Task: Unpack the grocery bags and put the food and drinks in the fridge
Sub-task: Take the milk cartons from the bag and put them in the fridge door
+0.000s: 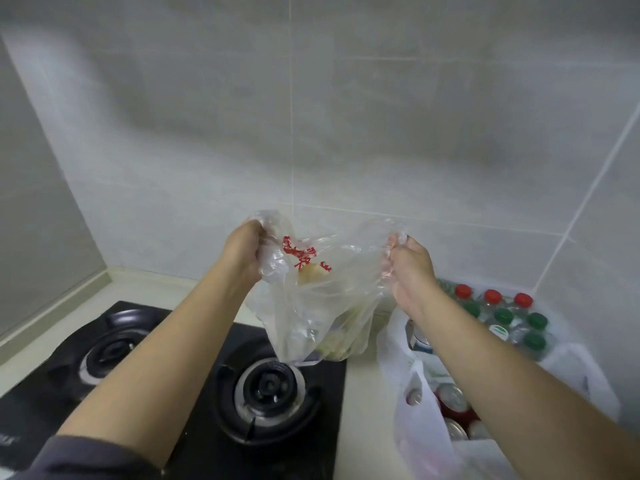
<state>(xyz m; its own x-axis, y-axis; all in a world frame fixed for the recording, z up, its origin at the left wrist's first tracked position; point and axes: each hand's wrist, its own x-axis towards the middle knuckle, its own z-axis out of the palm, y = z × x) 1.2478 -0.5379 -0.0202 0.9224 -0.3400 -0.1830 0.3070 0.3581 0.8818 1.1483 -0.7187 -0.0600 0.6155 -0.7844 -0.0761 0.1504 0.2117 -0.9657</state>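
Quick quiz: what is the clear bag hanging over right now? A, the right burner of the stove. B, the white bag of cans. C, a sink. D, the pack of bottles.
A: the left hand and right hand grip the top of the clear bag, and its bottom sags just above the right burner.

No wording can be read with confidence. Red printed characters (301,252) run across the clear plastic bag (311,317) — its crumpled folds break them up. Pale lettering (8,441) sits at the near left edge of the black gas hob (294,462), blurred and cut off. A green-and-white label (498,331) on one bottle (504,322) is too small to read.
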